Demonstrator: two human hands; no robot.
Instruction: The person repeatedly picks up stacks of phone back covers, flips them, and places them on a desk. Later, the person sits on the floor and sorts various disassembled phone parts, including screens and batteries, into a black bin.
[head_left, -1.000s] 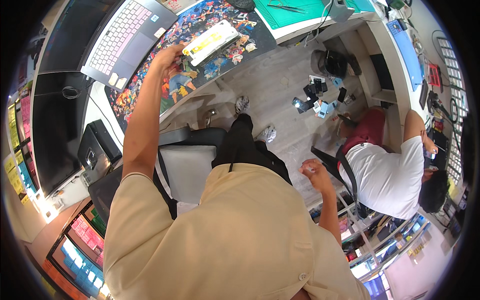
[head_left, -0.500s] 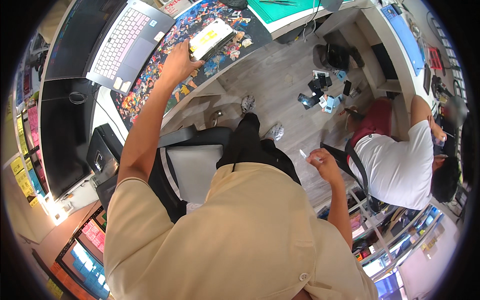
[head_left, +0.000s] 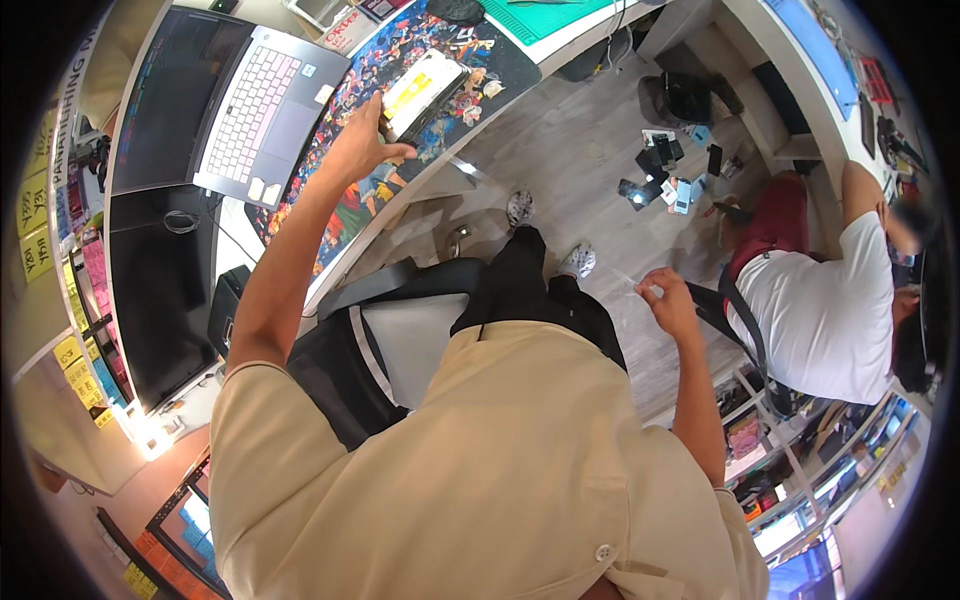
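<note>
My left hand point(head_left: 362, 145) is at the near left end of a white-topped, dark-sided block point(head_left: 425, 92) with yellow patches. Its fingers touch the block's end, while the thumb is spread away from it. The block, perhaps a stack of flat devices, lies on a desk mat point(head_left: 365, 190) with a colourful figure print. Over the floor at the right, my right hand point(head_left: 670, 300) pinches a thin whitish stick point(head_left: 628, 279); motion smears it, so its exact kind is unclear.
A laptop point(head_left: 245, 130) and a dark screen point(head_left: 160, 290) stand left; a green cutting mat point(head_left: 530, 15) lies beyond. Several phones point(head_left: 660, 170) lie on the floor near a black bin point(head_left: 675, 98). A chair point(head_left: 410, 335) is beside me. A person in white point(head_left: 815, 310) sits at right.
My left thumb has come off the block's near side and spread. My right hand still pinches the stick, now blurred. The whole view has shifted slightly.
</note>
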